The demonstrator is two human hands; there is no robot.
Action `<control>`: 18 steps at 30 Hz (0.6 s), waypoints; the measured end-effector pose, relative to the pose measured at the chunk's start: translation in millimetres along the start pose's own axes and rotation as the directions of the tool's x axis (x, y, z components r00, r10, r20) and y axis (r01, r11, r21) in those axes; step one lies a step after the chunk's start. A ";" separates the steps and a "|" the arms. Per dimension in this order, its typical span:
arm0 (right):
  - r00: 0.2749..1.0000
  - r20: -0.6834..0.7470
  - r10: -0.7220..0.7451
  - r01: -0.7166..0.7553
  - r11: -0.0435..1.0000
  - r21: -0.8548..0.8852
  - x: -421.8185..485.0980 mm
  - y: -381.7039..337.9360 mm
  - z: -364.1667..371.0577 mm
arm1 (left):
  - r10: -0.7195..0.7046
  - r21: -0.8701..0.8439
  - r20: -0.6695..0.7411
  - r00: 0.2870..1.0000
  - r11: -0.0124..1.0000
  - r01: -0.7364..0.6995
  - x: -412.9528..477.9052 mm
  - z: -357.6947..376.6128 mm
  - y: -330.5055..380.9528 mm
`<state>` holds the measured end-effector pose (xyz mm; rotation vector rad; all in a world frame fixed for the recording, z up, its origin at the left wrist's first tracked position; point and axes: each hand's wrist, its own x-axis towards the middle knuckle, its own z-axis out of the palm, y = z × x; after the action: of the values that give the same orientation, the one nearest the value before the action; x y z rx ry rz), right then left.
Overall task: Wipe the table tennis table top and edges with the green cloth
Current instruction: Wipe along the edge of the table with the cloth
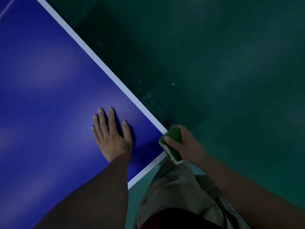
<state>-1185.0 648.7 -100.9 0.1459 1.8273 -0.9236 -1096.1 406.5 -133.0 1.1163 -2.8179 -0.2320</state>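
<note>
The blue table tennis table [49, 80] fills the left of the view, with white lines along its edges. Its near right corner lies just left of my right hand. My left hand [112, 134] rests flat on the blue top near that corner, fingers straight and spread. My right hand [183, 144] grips the folded green cloth [171, 141], thumb on top, and holds it against the table's corner edge. The cloth has a pale underside that shows at its lower end.
Dark green floor [231, 63] lies to the right of the table, with pale specks [148, 95] scattered close to the table's edge. My leg in grey-beige trousers [173, 187] stands right by the near edge below the corner.
</note>
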 end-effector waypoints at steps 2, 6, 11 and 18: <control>1.000 0.009 -0.021 0.021 0.999 -0.041 5.3 -9.5 0.6 | -0.104 0.009 0.013 0.994 0.995 0.104 -1.9 -0.8 3.7; 0.999 -0.010 -0.044 0.041 0.986 -0.161 11.9 -16.5 2.8 | -0.109 0.033 0.030 0.994 0.994 0.108 -3.4 3.5 0.4; 0.992 -0.011 -0.128 0.123 0.968 -0.217 28.6 -53.7 9.2 | -0.100 0.030 0.004 0.995 0.995 0.099 -4.8 7.6 -3.2; 0.971 0.025 -0.240 0.241 0.964 -0.111 118.1 -160.3 35.3 | -0.274 0.036 0.046 0.961 0.962 0.272 7.6 5.9 5.8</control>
<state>-1291.4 478.1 -121.6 -0.1552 1.9099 -0.9821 -1106.5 406.0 -137.5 1.5271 -2.7091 -0.2447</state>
